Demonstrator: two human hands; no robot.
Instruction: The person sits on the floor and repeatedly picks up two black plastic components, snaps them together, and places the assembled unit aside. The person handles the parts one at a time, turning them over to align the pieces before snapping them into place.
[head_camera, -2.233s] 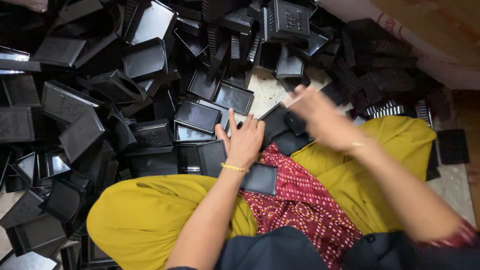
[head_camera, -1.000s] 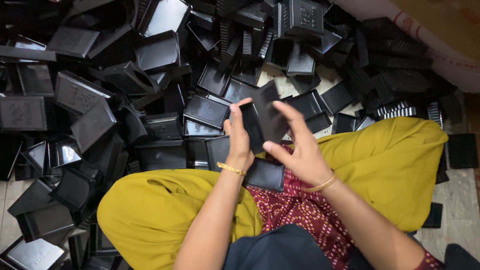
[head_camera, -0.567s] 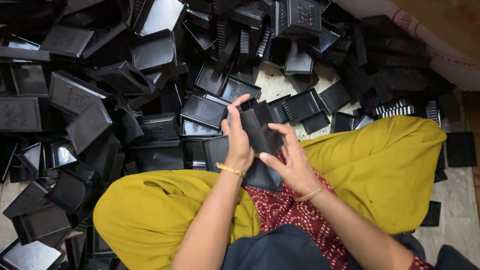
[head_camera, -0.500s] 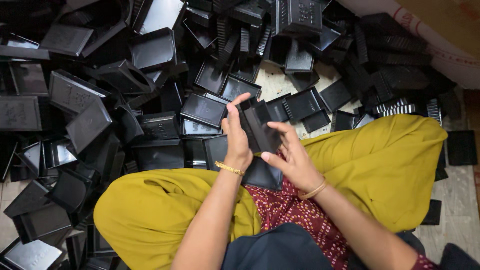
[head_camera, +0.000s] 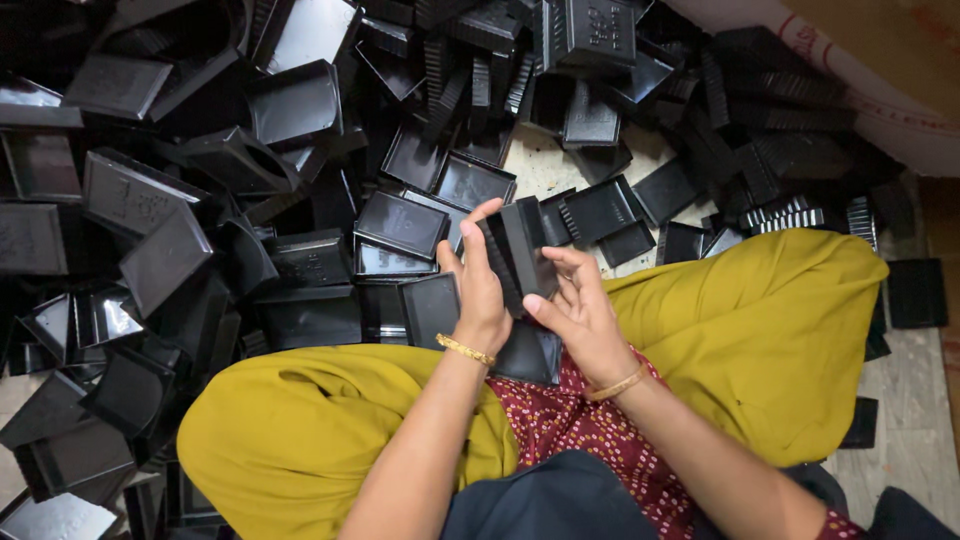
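Black plastic trays, a small nested stack, sit gripped between both hands above the lap. The left hand wraps the stack's left side, fingers closed over its top edge, a gold bangle at the wrist. The right hand clasps the stack's right side and lower edge, thumb pressed against it, another bangle on that wrist. Beneath the hands, 1 more black tray rests on the red patterned cloth between the yellow-clad knees. A loose heap of black trays covers the floor ahead.
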